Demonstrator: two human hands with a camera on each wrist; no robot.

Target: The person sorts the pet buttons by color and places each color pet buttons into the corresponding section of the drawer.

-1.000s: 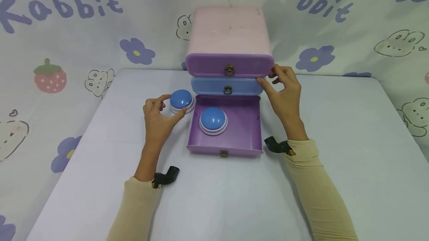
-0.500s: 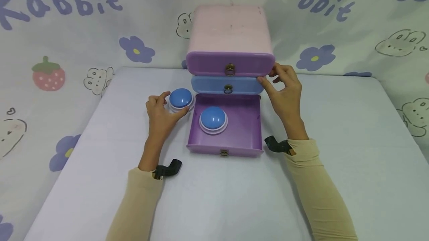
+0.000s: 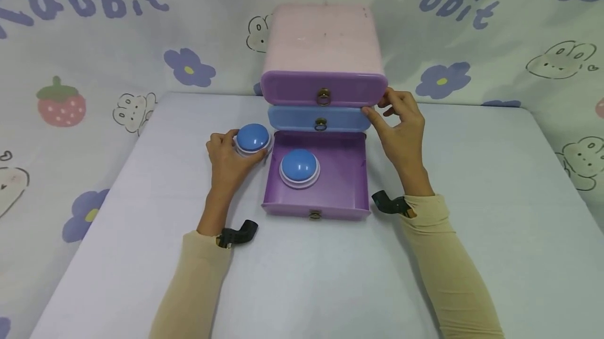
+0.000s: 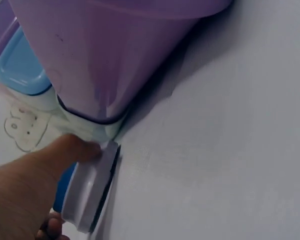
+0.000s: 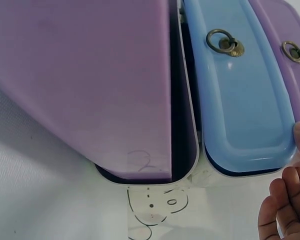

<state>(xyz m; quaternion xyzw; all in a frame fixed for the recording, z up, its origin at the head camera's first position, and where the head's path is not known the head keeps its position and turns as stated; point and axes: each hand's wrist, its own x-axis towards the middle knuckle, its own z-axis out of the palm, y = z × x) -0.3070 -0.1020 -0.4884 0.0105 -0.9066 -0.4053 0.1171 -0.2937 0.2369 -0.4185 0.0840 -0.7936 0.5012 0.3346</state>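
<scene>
My left hand (image 3: 229, 163) grips a blue dome push button (image 3: 252, 137) with a white base, left of the purple bottom drawer. In the left wrist view the thumb lies on the button's white base (image 4: 87, 192); whether the base touches the table I cannot tell. A second blue push button (image 3: 299, 165) sits inside the pulled-out bottom drawer (image 3: 342, 192), toward its left side. My right hand (image 3: 402, 132) holds the right edge of the drawer cabinet (image 3: 325, 40), thumb at the corner of the blue middle drawer (image 3: 294, 118) and fingers along the side.
The purple top drawer (image 3: 292, 87) and the blue one are pushed in, each with a brass ring pull. A white table (image 3: 302, 286) bears everything, and a printed cloth (image 3: 198, 19) hangs behind the cabinet.
My left hand has moved slightly right and up, and its thumb and fingers have closed around the push button beside the drawer. The right hand keeps its place on the cabinet.
</scene>
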